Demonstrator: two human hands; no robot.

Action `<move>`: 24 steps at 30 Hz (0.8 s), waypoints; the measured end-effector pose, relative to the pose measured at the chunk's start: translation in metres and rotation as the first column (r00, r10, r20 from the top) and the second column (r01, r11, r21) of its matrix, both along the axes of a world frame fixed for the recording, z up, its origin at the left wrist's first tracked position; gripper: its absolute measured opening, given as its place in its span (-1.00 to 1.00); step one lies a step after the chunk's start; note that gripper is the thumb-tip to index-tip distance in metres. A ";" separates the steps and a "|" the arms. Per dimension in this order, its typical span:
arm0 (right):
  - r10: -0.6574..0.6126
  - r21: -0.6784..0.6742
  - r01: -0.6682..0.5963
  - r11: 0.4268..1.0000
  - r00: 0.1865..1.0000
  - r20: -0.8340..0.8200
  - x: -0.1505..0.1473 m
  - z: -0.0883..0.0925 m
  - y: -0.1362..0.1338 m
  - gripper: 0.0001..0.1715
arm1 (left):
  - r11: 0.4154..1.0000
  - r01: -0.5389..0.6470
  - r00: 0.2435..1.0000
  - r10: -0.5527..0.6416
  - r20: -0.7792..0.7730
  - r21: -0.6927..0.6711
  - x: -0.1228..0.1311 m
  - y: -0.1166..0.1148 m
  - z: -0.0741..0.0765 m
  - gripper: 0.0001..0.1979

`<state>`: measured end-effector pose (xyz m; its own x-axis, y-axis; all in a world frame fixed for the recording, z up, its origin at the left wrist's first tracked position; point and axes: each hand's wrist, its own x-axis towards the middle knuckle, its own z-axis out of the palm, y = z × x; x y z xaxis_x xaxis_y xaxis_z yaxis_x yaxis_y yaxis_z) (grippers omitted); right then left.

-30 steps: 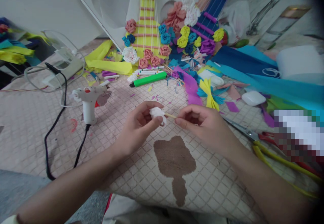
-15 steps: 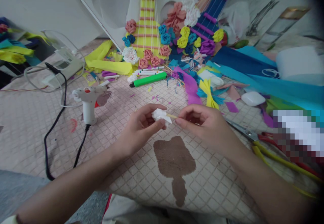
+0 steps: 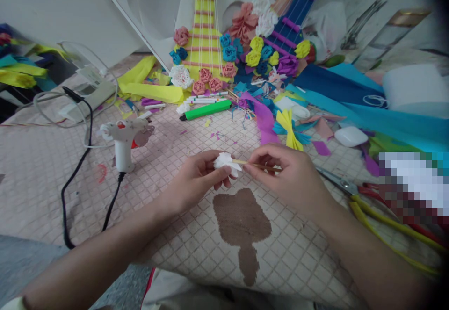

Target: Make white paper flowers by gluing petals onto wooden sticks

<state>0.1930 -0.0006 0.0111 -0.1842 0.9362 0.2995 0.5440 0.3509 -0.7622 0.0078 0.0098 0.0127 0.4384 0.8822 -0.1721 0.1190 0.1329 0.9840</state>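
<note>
Between the fingers of my left hand (image 3: 201,176) is a white crumpled paper flower (image 3: 226,162), pinched by the thumb from below. A thin wooden stick (image 3: 257,165) runs from the flower's right side into my right hand (image 3: 287,172), whose thumb and fingers are closed on it. Both hands are held over the quilted cloth, just above a brown patch (image 3: 242,216). The stick's tip inside the paper is hidden.
A white glue gun (image 3: 123,146) with a black cord stands at left. Scissors (image 3: 345,184) lie right of my right hand. Behind are a green marker (image 3: 206,110), paper scraps, a yellow paper guitar (image 3: 205,29) and a blue one (image 3: 293,25).
The white flower has turned and shifted slightly right and down with my left fingers. More of the stick now shows between my right fingers.
</note>
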 end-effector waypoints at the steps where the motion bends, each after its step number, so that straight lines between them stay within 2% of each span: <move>1: 0.008 0.006 -0.008 1.000 1.000 0.004 0.000 0.000 0.000 -0.92 | 1.000 0.002 1.000 -0.002 0.002 0.001 0.000 0.000 0.000 -0.84; 11: 0.080 0.070 -0.084 0.994 0.995 0.059 0.003 0.002 0.002 -0.90 | 0.999 0.016 0.999 -0.015 0.041 -0.037 0.000 -0.002 0.001 -0.81; 15: 0.088 0.079 -0.090 0.993 0.996 0.029 0.003 0.003 0.002 -0.93 | 0.996 -0.069 0.989 0.075 0.128 -0.053 0.001 -0.003 0.000 -0.72; 19: 0.064 0.060 -0.063 0.996 0.998 -0.012 0.002 0.002 0.002 -0.96 | 0.990 -0.132 0.975 0.138 0.173 -0.043 0.002 -0.003 -0.001 -0.82; 24: 0.028 0.022 -0.027 0.999 0.997 -0.065 0.002 0.000 0.000 -0.95 | 0.995 -0.094 0.982 0.097 0.164 -0.024 0.000 -0.001 0.001 -0.92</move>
